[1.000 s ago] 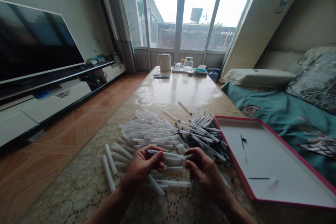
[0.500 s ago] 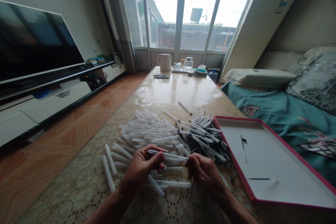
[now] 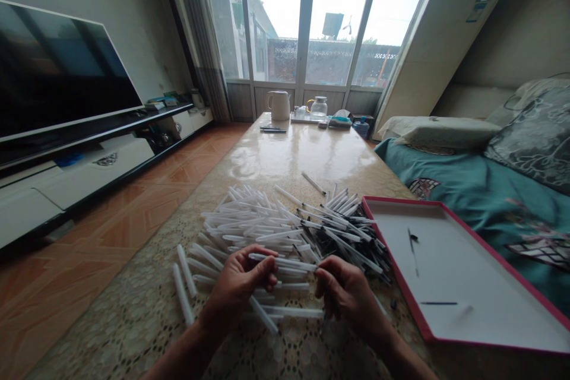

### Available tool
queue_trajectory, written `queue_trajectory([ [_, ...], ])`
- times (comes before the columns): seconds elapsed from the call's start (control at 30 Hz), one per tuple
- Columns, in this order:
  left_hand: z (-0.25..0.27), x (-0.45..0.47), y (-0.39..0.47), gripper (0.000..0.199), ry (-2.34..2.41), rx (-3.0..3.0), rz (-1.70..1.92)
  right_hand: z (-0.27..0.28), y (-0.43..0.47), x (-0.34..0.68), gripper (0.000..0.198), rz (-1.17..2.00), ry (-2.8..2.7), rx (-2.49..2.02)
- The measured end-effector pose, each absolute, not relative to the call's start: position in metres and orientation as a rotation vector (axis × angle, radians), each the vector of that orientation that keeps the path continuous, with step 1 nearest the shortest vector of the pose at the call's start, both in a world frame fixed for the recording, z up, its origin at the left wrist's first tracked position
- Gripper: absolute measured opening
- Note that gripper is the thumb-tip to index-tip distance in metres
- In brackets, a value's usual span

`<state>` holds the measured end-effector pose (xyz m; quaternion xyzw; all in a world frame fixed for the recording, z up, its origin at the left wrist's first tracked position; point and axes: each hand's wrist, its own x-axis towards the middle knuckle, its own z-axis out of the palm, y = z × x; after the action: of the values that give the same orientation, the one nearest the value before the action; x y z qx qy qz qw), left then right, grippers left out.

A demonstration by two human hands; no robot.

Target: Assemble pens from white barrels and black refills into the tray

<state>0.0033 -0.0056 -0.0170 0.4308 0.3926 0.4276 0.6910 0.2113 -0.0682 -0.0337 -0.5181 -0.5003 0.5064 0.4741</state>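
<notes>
My left hand (image 3: 247, 276) is closed around a white pen barrel (image 3: 294, 263), which points to the right. The fingertips of my right hand (image 3: 341, 285) pinch at the barrel's right end; any small part between them is hidden. Just beyond my hands lies a heap of white pen barrels (image 3: 249, 214). To its right is a pile of black pen refills and part-filled pens (image 3: 351, 237), tips mixed in direction. Loose barrels (image 3: 181, 291) lie left of my left hand, and another barrel (image 3: 294, 312) lies below the held one.
A shallow pink-rimmed box lid (image 3: 485, 249) lies at the right with a few dark pen parts (image 3: 439, 303) in it. A beige jug (image 3: 280, 105), a glass pitcher (image 3: 319, 108) and a tissue pack (image 3: 340, 120) stand at the table's far end. A sofa (image 3: 449, 178) borders the right.
My right hand's fingers have shifted slightly at the barrel's right end. Both hands and the barrel otherwise stay nearly in place, and the piles look the same.
</notes>
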Motion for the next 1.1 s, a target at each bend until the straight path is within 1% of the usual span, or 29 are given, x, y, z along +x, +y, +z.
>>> queue_trajectory([
  [0.07,-0.017,0.004,-0.006,0.034,0.893,0.951,0.981,-0.03,-0.068,0.21,0.037,1.259,-1.174,-1.221],
  [0.23,-0.016,0.005,-0.007,0.035,0.885,0.992,0.959,-0.029,-0.066,0.208,0.041,1.404,-1.116,-1.133],
  [0.5,-0.013,0.001,-0.006,0.03,0.873,0.968,1.009,-0.031,-0.063,0.215,0.028,1.267,-1.235,-1.223],
  [0.67,-0.001,-0.007,-0.001,0.031,0.896,0.87,1.094,-0.02,-0.068,0.22,0.021,0.944,-1.427,-1.361],
  [0.73,0.004,-0.015,0.004,0.033,0.931,0.764,1.222,-0.015,-0.07,0.227,0.019,0.816,-1.476,-1.423],
  [0.83,0.011,-0.028,0.012,0.03,0.994,0.606,1.474,-0.008,-0.074,0.241,0.018,0.638,-1.504,-1.53],
  [0.9,0.013,-0.034,0.015,0.028,1.01,0.582,1.563,-0.008,-0.075,0.249,0.018,0.505,-1.514,-1.607],
  [1.0,0.014,-0.036,0.016,0.028,1.022,0.618,1.586,-0.013,-0.075,0.253,0.017,0.263,-1.548,-1.704],
  [1.1,0.014,-0.033,0.015,0.031,1.065,0.661,1.549,-0.025,-0.07,0.249,0.012,0.05,-1.616,-1.723],
])
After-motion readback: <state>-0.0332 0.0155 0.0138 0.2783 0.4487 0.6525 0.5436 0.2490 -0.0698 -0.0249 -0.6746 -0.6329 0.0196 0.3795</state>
